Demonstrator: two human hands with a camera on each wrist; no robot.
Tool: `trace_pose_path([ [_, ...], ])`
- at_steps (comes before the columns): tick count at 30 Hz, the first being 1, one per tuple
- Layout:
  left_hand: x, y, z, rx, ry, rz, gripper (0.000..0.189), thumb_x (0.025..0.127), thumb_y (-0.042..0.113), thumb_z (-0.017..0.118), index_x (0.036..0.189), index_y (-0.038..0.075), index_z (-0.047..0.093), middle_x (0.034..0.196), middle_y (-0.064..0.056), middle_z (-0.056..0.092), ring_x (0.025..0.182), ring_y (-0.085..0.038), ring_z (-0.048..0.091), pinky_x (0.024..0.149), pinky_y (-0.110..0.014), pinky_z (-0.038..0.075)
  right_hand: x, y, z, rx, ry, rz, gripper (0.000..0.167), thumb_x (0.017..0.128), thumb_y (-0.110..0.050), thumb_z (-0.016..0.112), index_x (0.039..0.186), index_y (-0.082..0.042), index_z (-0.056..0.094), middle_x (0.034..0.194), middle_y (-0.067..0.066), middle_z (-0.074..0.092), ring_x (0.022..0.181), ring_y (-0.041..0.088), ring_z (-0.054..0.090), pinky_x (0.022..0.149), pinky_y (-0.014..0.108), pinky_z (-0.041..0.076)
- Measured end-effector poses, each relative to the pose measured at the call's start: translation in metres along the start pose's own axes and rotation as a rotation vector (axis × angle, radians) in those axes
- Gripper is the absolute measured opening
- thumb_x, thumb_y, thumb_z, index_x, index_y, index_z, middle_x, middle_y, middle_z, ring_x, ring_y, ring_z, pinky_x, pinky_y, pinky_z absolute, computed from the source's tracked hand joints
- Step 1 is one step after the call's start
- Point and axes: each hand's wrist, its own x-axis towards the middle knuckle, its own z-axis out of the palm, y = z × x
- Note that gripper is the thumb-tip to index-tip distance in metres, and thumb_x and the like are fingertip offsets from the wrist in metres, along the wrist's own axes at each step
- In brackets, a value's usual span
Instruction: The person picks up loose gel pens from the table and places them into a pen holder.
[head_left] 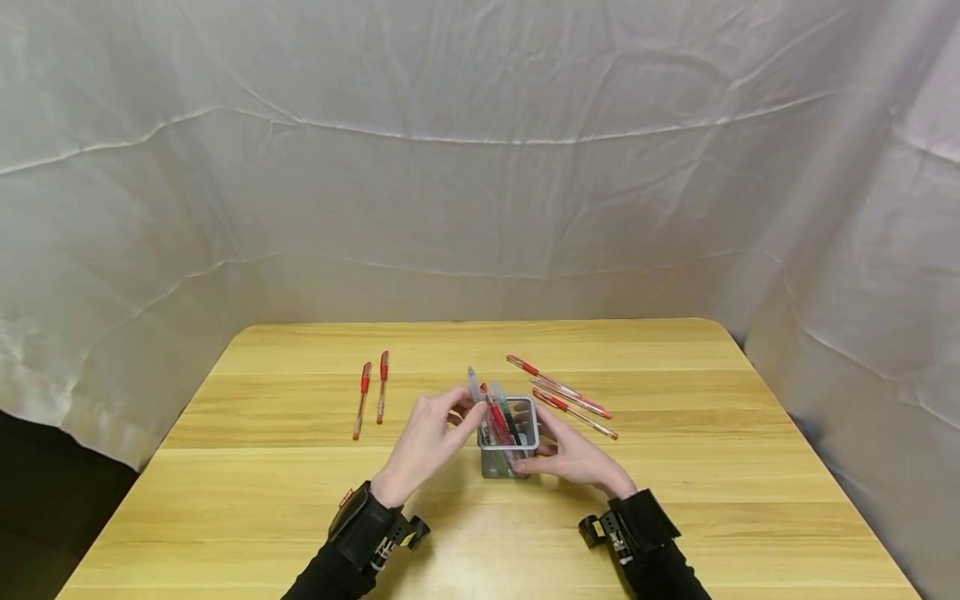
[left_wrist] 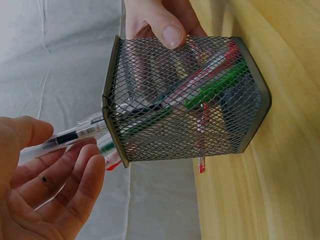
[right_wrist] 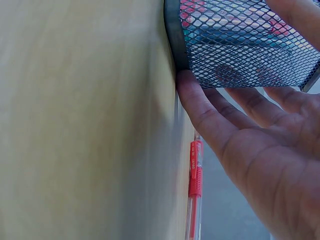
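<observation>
A dark wire-mesh pen holder stands on the table with several pens leaning in it. My left hand is at its left rim, thumb and fingers pinching a clear pen with a black part. That pen slants out over the rim, its lower end among the others inside. Through the mesh a green pen and a red-tipped one show. From the right side, my right hand grips the holder, thumb on the near wall and fingers along the side and base edge.
Two red-capped pens, one left pen and a second pen, lie on the table's left. Right of the holder, several red pens lie slanted close together. A pale cloth hangs behind the wooden table.
</observation>
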Motion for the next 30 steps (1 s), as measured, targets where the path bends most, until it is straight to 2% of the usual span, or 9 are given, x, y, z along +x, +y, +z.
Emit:
trace_pose_path([
  [7,-0.002,-0.003,0.003,0.076,0.004,0.024,0.012,0.095,0.016,0.068,0.084,0.013,0.07,0.078,0.001,0.066,0.067,-0.005,0.056,0.061,-0.016,0.048,0.0,0.001,0.0,0.006,-0.004,0.0,0.095,0.088,-0.015,0.077,0.161,-0.016,0.016,0.156,0.027,0.038,0.142,0.046,0.042,0.112,0.05,0.046],
  [10,-0.003,-0.004,0.005,0.101,-0.011,0.011,0.011,0.093,0.016,0.07,0.083,0.013,0.071,0.079,0.001,0.065,0.065,-0.003,0.051,0.058,-0.013,0.042,0.0,0.002,0.0,0.007,-0.004,-0.002,0.095,0.089,-0.015,0.077,0.161,-0.016,0.016,0.156,0.026,0.038,0.141,0.046,0.042,0.111,0.05,0.047],
  [16,-0.004,-0.004,0.009,0.107,-0.047,-0.016,0.007,0.09,0.015,0.072,0.085,0.01,0.074,0.077,0.002,0.063,0.065,-0.006,0.05,0.058,-0.013,0.041,-0.001,0.001,0.0,0.016,-0.003,0.005,0.095,0.089,-0.016,0.077,0.161,-0.016,0.016,0.157,0.027,0.037,0.143,0.046,0.041,0.112,0.051,0.046],
  [19,-0.005,-0.006,0.011,0.084,-0.03,-0.018,0.006,0.089,0.014,0.074,0.088,0.009,0.075,0.077,0.001,0.062,0.066,-0.005,0.05,0.058,-0.014,0.042,-0.001,0.001,0.0,0.02,-0.004,0.01,0.095,0.089,-0.016,0.077,0.162,-0.016,0.015,0.157,0.027,0.037,0.142,0.047,0.04,0.111,0.05,0.047],
  [22,-0.007,-0.008,0.012,0.032,0.023,-0.035,0.007,0.088,0.014,0.076,0.091,0.008,0.075,0.079,-0.002,0.064,0.066,-0.004,0.051,0.058,-0.014,0.043,-0.001,0.001,0.0,0.026,-0.007,0.01,0.096,0.089,-0.015,0.077,0.162,-0.016,0.015,0.156,0.028,0.037,0.142,0.047,0.041,0.11,0.05,0.048],
  [24,-0.008,-0.011,0.013,-0.016,0.057,-0.067,0.011,0.087,0.016,0.078,0.094,0.009,0.074,0.081,-0.006,0.065,0.067,-0.005,0.052,0.059,-0.015,0.045,-0.001,0.001,0.0,0.025,-0.005,0.009,0.095,0.089,-0.015,0.077,0.161,-0.015,0.015,0.156,0.027,0.038,0.141,0.047,0.042,0.11,0.049,0.049],
  [26,-0.009,-0.014,0.012,-0.062,0.071,-0.127,0.02,0.084,0.02,0.082,0.097,0.01,0.071,0.083,-0.009,0.066,0.069,-0.009,0.055,0.061,-0.016,0.046,0.0,0.001,0.0,0.02,-0.003,0.006,0.094,0.089,-0.015,0.077,0.161,-0.015,0.017,0.156,0.027,0.038,0.142,0.047,0.042,0.11,0.049,0.049],
  [28,-0.01,-0.019,0.012,-0.111,0.045,-0.194,0.035,0.081,0.026,0.085,0.104,0.009,0.066,0.089,-0.012,0.066,0.076,-0.016,0.059,0.065,-0.02,0.05,0.0,0.001,0.0,0.011,0.0,0.003,0.093,0.089,-0.015,0.077,0.161,-0.014,0.018,0.155,0.026,0.039,0.142,0.046,0.041,0.111,0.049,0.048],
  [30,-0.012,-0.025,0.011,-0.175,-0.031,-0.268,0.056,0.077,0.032,0.088,0.119,0.009,0.058,0.104,-0.014,0.066,0.089,-0.022,0.063,0.076,-0.026,0.055,0.0,0.001,0.0,0.009,0.002,0.004,0.093,0.089,-0.015,0.077,0.16,-0.014,0.018,0.156,0.026,0.039,0.143,0.046,0.04,0.111,0.05,0.047],
])
